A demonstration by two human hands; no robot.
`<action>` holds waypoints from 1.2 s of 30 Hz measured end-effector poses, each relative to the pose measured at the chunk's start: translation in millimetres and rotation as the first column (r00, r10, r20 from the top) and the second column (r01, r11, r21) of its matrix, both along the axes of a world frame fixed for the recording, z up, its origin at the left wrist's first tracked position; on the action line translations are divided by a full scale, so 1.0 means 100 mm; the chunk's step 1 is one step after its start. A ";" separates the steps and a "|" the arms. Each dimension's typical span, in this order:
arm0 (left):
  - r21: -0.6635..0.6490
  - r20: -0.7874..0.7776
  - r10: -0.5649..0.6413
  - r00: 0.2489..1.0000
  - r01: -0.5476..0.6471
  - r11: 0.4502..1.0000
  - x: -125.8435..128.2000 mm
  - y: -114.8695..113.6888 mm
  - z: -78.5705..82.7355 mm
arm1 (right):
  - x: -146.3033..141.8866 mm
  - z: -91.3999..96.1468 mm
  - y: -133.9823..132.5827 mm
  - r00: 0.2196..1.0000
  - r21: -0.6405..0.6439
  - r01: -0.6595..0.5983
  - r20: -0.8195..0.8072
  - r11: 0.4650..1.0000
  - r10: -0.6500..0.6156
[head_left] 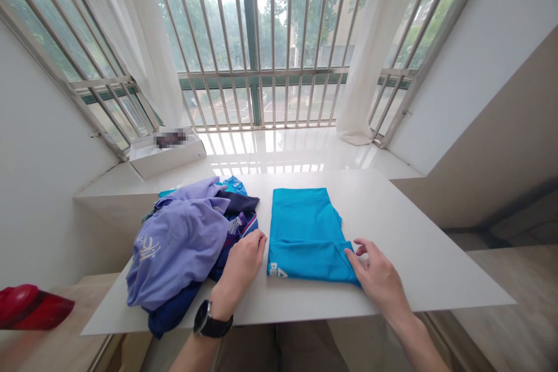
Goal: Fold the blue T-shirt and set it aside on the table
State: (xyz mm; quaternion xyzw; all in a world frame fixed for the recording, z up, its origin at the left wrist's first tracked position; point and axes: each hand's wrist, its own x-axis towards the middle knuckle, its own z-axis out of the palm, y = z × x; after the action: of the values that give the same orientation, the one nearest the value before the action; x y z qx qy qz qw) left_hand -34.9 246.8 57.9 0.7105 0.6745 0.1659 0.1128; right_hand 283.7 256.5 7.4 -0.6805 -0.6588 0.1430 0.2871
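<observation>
A folded turquoise sports garment (305,241) lies flat on a white tabletop (436,267), with a pale printed logo at its lower left corner and a folded flap across its lower half. My right hand (377,272) rests with its fingers apart on the garment's lower right corner. My left hand (242,264) is curled closed with nothing visible in it, just left of the garment and against a loose heap of clothes (178,250). The heap includes a lilac printed shirt on top, with navy and turquoise pieces beneath. A black wristwatch (213,318) sits on my left wrist.
Beyond the table, a white open box (168,157) holding a blurred item stands on a glossy white windowsill. Sheer curtains and barred windows rise behind it. A red object (30,307) sits low at the left. The table's right edge drops to a wooden floor.
</observation>
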 end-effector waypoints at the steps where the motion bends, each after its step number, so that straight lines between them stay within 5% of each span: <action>1: 0.041 0.037 -0.050 0.998 0.049 0.998 -0.02 0.03 0.02 | -0.01 0.01 0.00 1.000 0.013 0.015 -0.010 1.000 -0.014; 8: 0.014 0.086 -0.463 0.882 0.464 0.886 -0.06 0.33 0.07 | -0.08 0.03 0.13 0.996 0.156 -0.082 -0.027 0.984 0.087; 16: -0.002 0.078 -0.427 0.901 0.428 0.904 -0.07 0.41 -0.12 | 0.08 -0.11 0.23 0.997 0.072 -0.033 -0.072 0.997 0.038; 22: 0.002 0.051 -0.403 0.914 0.403 0.915 -0.03 0.38 -0.02 | 0.08 0.16 0.16 0.987 0.217 0.039 -0.163 0.975 -0.003; 24: 0.049 0.006 -0.391 0.920 0.390 0.920 0.04 0.34 0.02 | -0.05 0.27 0.08 0.993 0.308 -0.012 -0.105 0.951 0.046; 27: 0.140 -0.038 -0.407 0.913 0.408 0.902 0.21 0.19 0.01 | -0.30 0.26 -0.04 0.966 0.334 -0.258 0.104 0.906 0.236; 30: 0.147 -0.093 -0.484 0.870 0.493 0.858 0.37 0.01 -0.13 | -0.47 0.04 -0.09 0.857 0.245 -0.469 0.358 0.848 0.370; 36: 0.087 -0.146 -0.500 0.854 0.514 0.853 0.43 -0.12 -0.35 | -0.45 -0.36 -0.02 0.742 0.171 -0.526 0.571 0.833 0.352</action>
State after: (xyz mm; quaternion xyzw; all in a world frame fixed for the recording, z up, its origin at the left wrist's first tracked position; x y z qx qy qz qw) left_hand 7.7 234.3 23.4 0.8773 0.4571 0.1291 0.0683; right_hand 238.8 254.3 -28.7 -0.4597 -0.8682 -0.0897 0.1638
